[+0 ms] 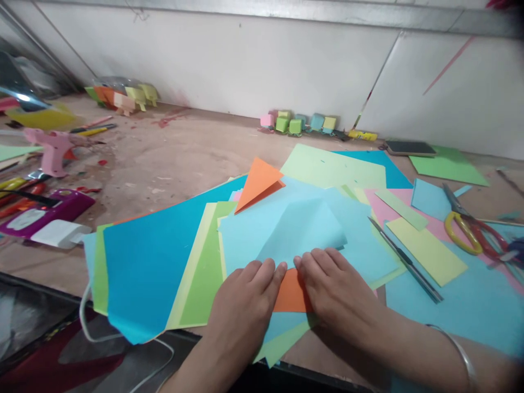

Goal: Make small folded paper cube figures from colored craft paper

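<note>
My left hand (245, 300) and my right hand (339, 284) are side by side at the near edge of a light blue paper sheet (301, 226). Both have curled fingers closed on that edge, thumbs close together. The sheet's far corner lifts slightly, and the fingers partly hide its near edge. Orange paper (292, 297) shows between my hands, over other coloured sheets. Beyond my left hand rests a folded orange paper piece (260, 184). To the right of my right hand lies a slim metal craft tool (405, 259), perhaps a knife.
Scissors (466, 232) with yellow and red handles lie at right, near paper strips (428, 251). Blue sheets (151, 267) spread leftward. A pink glue gun (53, 150) and a purple power strip (69, 207) with a white plug are at far left. Small paper cubes (295, 125) line the wall.
</note>
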{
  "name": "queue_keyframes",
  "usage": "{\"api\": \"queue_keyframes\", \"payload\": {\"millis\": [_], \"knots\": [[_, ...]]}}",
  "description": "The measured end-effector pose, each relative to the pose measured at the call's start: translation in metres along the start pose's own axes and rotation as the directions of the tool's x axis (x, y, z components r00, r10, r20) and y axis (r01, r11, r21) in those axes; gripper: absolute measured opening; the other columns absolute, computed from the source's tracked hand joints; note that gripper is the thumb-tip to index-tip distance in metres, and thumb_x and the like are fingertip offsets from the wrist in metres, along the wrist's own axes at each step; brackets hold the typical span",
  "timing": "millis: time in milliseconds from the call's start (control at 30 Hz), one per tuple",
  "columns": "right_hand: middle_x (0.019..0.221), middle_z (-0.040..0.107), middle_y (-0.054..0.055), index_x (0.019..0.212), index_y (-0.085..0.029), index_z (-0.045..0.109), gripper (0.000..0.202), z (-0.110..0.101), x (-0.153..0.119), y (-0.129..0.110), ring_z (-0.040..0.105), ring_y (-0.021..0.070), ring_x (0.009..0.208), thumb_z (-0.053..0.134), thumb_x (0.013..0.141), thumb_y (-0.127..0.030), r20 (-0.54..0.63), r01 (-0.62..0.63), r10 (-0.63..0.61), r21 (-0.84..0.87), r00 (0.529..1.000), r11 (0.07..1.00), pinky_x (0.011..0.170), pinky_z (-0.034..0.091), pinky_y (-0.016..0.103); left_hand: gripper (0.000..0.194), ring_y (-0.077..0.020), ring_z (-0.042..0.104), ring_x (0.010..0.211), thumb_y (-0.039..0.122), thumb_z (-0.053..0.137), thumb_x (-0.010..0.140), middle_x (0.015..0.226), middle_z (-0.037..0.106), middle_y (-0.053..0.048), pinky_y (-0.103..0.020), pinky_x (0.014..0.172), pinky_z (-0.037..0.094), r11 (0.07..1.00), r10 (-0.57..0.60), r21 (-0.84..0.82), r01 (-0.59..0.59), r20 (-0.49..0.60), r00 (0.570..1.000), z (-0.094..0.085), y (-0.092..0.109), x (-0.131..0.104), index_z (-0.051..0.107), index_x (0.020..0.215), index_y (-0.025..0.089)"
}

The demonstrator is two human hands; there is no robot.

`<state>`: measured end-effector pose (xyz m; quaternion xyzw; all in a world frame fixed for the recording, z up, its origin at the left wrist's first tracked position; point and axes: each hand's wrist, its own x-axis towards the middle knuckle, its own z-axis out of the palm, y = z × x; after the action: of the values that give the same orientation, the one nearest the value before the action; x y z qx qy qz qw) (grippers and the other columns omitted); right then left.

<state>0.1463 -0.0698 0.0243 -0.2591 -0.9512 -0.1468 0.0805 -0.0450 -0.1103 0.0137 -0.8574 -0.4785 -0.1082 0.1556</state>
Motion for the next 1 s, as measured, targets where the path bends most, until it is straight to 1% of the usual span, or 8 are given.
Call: {"api": "queue_keyframes", "payload": {"millis": [100, 267, 400, 500, 600, 733, 833, 1000], "knots": [[0.086, 0.061, 0.015, 0.088, -0.007, 0.072, 0.021, 0.003, -0.014, 0.014, 0.046, 0.0282, 0.084, 0.055, 0.076, -0.005, 0.012, -0.064, 0.066, -0.106, 0.998, 0.992, 0.076, 0.039, 0.041, 0.039, -0.022, 0.059, 0.073, 0.001, 0.041, 0.086, 0.093, 0.066, -0.01, -0.033, 0.055, 0.047, 1.0, -0.003, -0.009, 0.003, 0.017, 1.0, 0.001, -0.001, -0.002, 0.062, 0.119, 0.008], [0.072, 0.058, 0.012, 0.075, -0.01, 0.071, 0.023, -0.003, -0.037, 0.048, 0.048, 0.026, 0.071, 0.052, 0.077, 0.002, 0.084, -0.141, 0.176, -0.315, 0.981, 0.939, 0.064, 0.037, 0.039, 0.041, -0.0223, 0.058, 0.073, 0.0, 0.042, 0.084, 0.092, 0.065, -0.011, -0.033, 0.054, 0.047, 1.0, -0.002, -0.012, 0.002, -0.005, 1.0, 0.002, -0.004, -0.004, 0.062, 0.119, 0.006], [0.075, 0.062, 0.012, 0.09, -0.009, 0.072, 0.027, -0.02, -0.033, 0.055, 0.055, 0.0271, 0.074, 0.048, 0.082, 0.001, 0.083, -0.184, 0.231, -0.376, 0.969, 0.908, 0.064, 0.041, 0.039, 0.042, -0.0217, 0.058, 0.072, -0.001, 0.043, 0.082, 0.091, 0.066, -0.011, -0.032, 0.053, 0.046, 1.0, 0.012, -0.013, -0.012, -0.011, 1.0, 0.002, -0.004, -0.002, 0.062, 0.118, 0.007], [0.104, 0.069, 0.015, 0.114, -0.012, 0.067, 0.036, -0.023, -0.018, 0.042, 0.059, 0.029, 0.094, 0.046, 0.086, -0.004, 0.019, -0.071, 0.078, -0.233, 0.997, 0.97, 0.075, 0.047, 0.041, 0.04, -0.0229, 0.058, 0.072, 0.0, 0.045, 0.083, 0.091, 0.066, -0.011, -0.033, 0.053, 0.047, 1.0, -0.002, -0.025, 0.001, -0.01, 1.0, 0.001, -0.001, 0.0, 0.062, 0.118, 0.007], [0.122, 0.066, 0.012, 0.123, -0.01, 0.063, 0.041, -0.014, -0.009, 0.027, 0.059, 0.028, 0.105, 0.05, 0.084, -0.011, 0.051, 0.059, -0.057, -0.036, 0.997, 0.998, 0.079, 0.051, 0.038, 0.038, -0.0237, 0.058, 0.074, 0.0, 0.043, 0.084, 0.093, 0.066, -0.011, -0.035, 0.056, 0.049, 0.998, -0.04, -0.039, 0.04, -0.003, 0.999, -0.001, 0.002, -0.003, 0.06, 0.118, 0.006], [0.126, 0.064, 0.016, 0.128, -0.001, 0.058, 0.055, -0.004, -0.009, 0.022, 0.059, 0.0324, 0.109, 0.058, 0.076, -0.019, 0.107, 0.056, -0.06, 0.036, 0.992, 0.998, 0.08, 0.054, 0.042, 0.039, -0.0257, 0.058, 0.087, -0.002, 0.038, 0.086, 0.101, 0.067, -0.014, -0.037, 0.07, 0.05, 0.997, -0.064, -0.034, 0.063, -0.014, 0.998, -0.007, 0.0, -0.022, 0.058, 0.119, 0.002], [0.127, 0.064, 0.017, 0.128, 0.0, 0.058, 0.06, -0.003, -0.011, 0.024, 0.059, 0.0331, 0.109, 0.062, 0.071, -0.02, 0.113, 0.059, -0.064, 0.048, 0.991, 0.997, 0.08, 0.054, 0.042, 0.041, -0.0287, 0.057, 0.099, -0.001, 0.037, 0.086, 0.107, 0.068, -0.012, -0.042, 0.083, 0.046, 0.995, -0.104, 0.0, 0.104, -0.04, 0.994, -0.013, -0.004, -0.042, 0.057, 0.121, 0.008], [0.127, 0.065, 0.016, 0.127, 0.0, 0.059, 0.065, -0.003, -0.012, 0.024, 0.059, 0.0334, 0.109, 0.065, 0.066, -0.02, 0.087, 0.048, -0.052, 0.052, 0.995, 0.997, 0.08, 0.055, 0.043, 0.041, -0.031, 0.056, 0.106, 0.002, 0.044, 0.087, 0.112, 0.07, -0.009, -0.045, 0.081, 0.042, 0.983, -0.173, 0.053, 0.173, -0.006, 0.985, -0.023, -0.008, -0.065, 0.058, 0.124, 0.014]]}}
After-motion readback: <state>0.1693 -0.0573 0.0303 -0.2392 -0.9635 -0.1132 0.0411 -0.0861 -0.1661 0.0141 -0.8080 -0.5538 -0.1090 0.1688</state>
